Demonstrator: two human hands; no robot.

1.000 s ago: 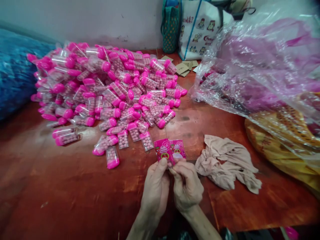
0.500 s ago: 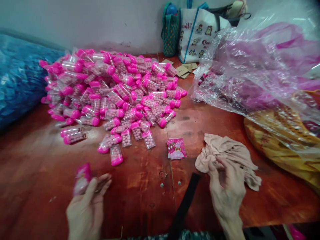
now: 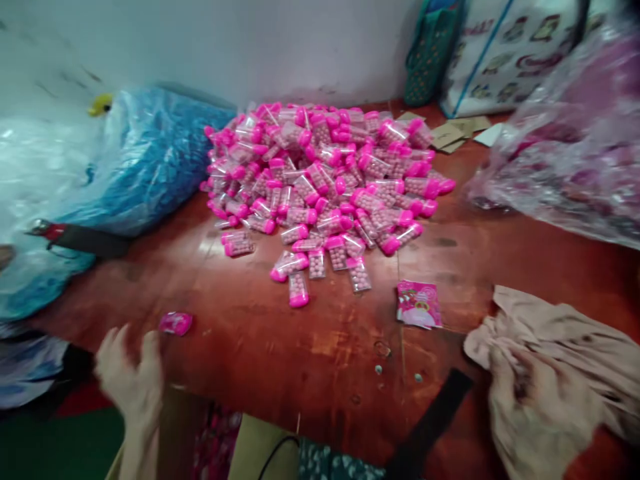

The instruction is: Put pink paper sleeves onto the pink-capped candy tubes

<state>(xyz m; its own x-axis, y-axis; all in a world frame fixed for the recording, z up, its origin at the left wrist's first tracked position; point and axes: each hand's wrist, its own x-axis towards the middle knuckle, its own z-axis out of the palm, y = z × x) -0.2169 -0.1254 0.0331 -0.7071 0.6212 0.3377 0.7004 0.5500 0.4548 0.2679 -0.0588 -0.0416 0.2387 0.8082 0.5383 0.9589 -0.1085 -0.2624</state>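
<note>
Hovering with fingers spread and empty, the left hand sits just short of a pink-capped candy vial lying crosswise beyond its fingertips; the right hand, far off, grips a beige cloth.

A small packing workplace, probably home-based piecework. A red-brown wooden worktable is bearing a large heap of identical clear tubes with pink caps, all filled with pink beads. Bulk plastic sacks, one blue and one clear with pink contents, are lying at the table's sides, while printed shopping bags are leaning against a plain white wall.
</note>
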